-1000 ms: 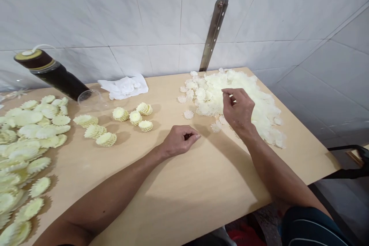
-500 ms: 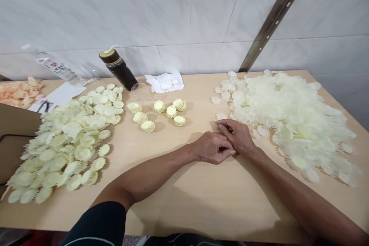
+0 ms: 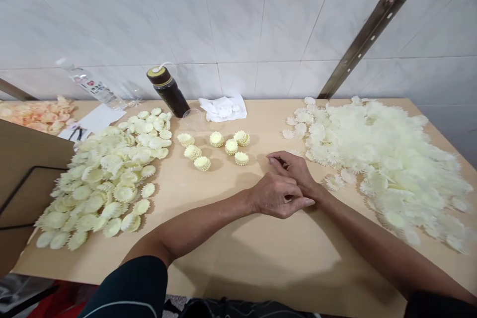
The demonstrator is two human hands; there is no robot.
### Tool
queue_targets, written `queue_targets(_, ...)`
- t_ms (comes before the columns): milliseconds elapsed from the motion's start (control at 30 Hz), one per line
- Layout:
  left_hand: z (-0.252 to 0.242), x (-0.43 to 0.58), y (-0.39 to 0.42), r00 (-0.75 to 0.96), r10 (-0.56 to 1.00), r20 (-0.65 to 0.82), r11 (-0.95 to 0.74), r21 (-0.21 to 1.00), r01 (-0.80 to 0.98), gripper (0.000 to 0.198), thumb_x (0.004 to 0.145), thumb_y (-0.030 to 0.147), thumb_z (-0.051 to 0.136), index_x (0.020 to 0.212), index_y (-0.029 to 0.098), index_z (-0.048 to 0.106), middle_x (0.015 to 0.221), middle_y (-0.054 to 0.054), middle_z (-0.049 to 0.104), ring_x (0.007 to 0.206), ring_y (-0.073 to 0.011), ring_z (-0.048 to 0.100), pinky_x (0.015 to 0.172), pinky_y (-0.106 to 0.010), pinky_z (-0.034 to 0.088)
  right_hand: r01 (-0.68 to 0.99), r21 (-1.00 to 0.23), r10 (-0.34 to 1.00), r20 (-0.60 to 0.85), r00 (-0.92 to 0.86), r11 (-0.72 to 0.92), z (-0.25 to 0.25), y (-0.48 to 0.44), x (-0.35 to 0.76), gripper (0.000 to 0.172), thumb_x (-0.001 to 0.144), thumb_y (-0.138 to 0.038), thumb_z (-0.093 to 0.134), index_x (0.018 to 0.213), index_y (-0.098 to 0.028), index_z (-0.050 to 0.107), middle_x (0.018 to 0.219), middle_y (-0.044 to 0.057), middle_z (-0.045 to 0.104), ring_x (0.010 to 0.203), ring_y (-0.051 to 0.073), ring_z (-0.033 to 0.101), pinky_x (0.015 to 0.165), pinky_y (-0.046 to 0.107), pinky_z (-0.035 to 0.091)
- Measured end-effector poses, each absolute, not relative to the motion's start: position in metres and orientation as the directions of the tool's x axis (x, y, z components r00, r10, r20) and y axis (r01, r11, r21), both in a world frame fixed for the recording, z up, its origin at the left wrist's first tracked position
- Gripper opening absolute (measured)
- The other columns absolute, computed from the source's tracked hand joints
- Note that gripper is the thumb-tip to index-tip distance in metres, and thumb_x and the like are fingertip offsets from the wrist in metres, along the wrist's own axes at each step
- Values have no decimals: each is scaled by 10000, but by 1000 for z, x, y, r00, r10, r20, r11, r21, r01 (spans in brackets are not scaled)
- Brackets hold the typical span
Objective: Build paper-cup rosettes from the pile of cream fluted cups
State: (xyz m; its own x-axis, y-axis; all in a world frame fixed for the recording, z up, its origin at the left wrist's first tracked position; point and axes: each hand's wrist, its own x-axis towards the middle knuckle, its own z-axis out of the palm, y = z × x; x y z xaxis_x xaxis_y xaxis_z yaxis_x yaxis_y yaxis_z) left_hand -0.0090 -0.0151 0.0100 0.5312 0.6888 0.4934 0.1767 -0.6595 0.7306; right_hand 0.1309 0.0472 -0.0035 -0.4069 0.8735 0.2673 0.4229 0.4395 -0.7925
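Note:
My left hand (image 3: pixel 280 196) crosses in front of my right hand (image 3: pixel 296 171), over the right wrist and palm. Both are closed, fingers curled in. What either one pinches, if anything, is hidden. Right of them spreads a heap of thin, pale scalloped flower petal discs (image 3: pixel 387 154), with a few loose discs (image 3: pixel 335 181) close to my right wrist. To the left of my hands sit several small pale-yellow ruffled stacks of discs, one of them a round stack (image 3: pixel 241 158) nearest my right fingertips.
A large pile of cupped yellowish discs (image 3: pixel 112 184) covers the left side, beside a cardboard box (image 3: pixel 33 189). Behind are a dark bottle (image 3: pixel 169 94), a clear plastic bottle (image 3: pixel 93 87), crumpled white tissue (image 3: pixel 223 108) and peach petals (image 3: pixel 40 114). A metal bracket (image 3: pixel 361 47) leans along the tiled wall.
The view has swung a little to the left, so the table's things appear farther right. My right hand has shifted left over the table, and my left hand slightly too. Both stay closed and crossed.

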Motion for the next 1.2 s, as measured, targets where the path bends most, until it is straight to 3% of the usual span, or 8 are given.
queue_targets(200,-2,-42,-40,467,725,507,-652,723,228,461,1004,401,647,597,186,628,517,-12,569,481,-113,463,510,-290,380,276,-693,712,481,-512,666,-7,54,84,307,1020,-437,677,1210,-207,749,1153,113,761,690,159,678,684,335,614)
queue_targets(333,-8,-47,-44,419,750,512,-638,726,256,436,1005,395,643,623,186,641,522,-5,560,482,-110,461,502,-281,374,275,-672,670,443,-595,688,-7,53,77,370,1051,-418,644,1375,-247,691,1332,120,731,844,199,728,767,359,631)
queue_targets(400,-7,-48,-43,392,747,537,-649,718,252,417,1003,379,651,635,183,643,527,-1,562,486,-107,468,504,-276,375,289,-675,678,426,-599,679,-6,53,75,360,1058,-399,638,1387,-262,685,1352,101,742,823,194,729,782,362,623)
queue_targets(533,-5,-52,-42,355,733,581,-671,702,237,390,995,332,675,640,176,630,532,11,558,485,-96,465,501,-263,372,302,-675,690,429,-583,674,-7,55,70,319,1046,-407,661,1326,-261,705,1255,71,792,692,165,684,732,346,597)
queue_targets(767,-10,-50,-44,398,721,567,-678,696,237,411,999,355,671,628,186,620,540,-1,573,492,-111,499,522,-272,417,288,-645,661,463,-590,708,-20,58,66,324,1018,-401,693,1297,-236,715,1155,72,797,710,164,674,732,333,582)
queue_targets(933,-9,-51,-44,425,749,508,-632,741,227,393,985,361,663,630,195,643,559,-17,586,523,-131,527,555,-283,445,377,-715,773,359,-524,588,-7,49,71,343,964,-355,720,1283,-232,743,896,35,761,636,156,607,683,323,563)
queue_targets(1067,-7,-52,-44,431,782,449,-584,770,257,427,986,416,645,617,201,644,554,-31,599,521,-136,525,542,-290,426,381,-801,845,265,-465,461,0,44,74,359,939,-326,697,1278,-221,752,832,19,727,633,148,594,620,293,541)
queue_targets(1200,-6,-52,-43,425,790,442,-572,780,252,418,978,410,657,616,200,650,557,-33,610,521,-135,534,542,-286,430,329,-834,833,247,-496,443,0,45,75,388,922,-336,712,1294,-234,756,831,13,709,647,145,587,579,272,517)
